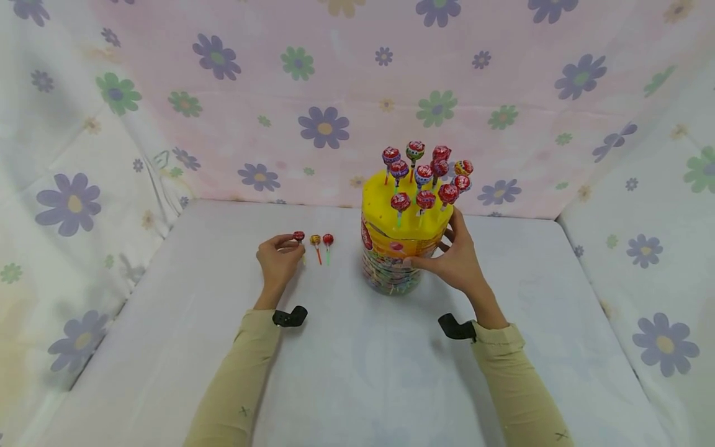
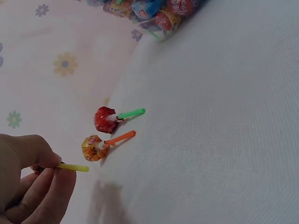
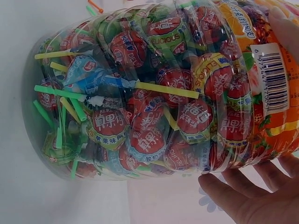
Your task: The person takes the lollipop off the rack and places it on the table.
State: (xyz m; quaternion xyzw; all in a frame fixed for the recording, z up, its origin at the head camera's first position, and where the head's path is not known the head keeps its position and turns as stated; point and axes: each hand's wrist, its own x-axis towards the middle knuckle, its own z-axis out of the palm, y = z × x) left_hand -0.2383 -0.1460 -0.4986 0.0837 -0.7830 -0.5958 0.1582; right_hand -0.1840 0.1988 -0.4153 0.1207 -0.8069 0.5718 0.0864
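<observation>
Pinching a yellow-stick lollipop (image 2: 70, 167) between thumb and fingers, the left hand (image 1: 277, 259) holds it just above the white table (image 1: 346, 372), beside two loose lollipops (image 1: 322, 242). Curled around the clear lollipop jar (image 1: 398, 264), the right hand (image 1: 455, 257) probably steadies its stick-studded yellow lid (image 1: 385, 208).

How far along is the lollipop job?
Eleven lollipops already stand in the yellow lid. In hand: the left hand pinches a yellow-sticked lollipop, while the right hand grips the tub. Two loose lollipops lie on the table.
</observation>
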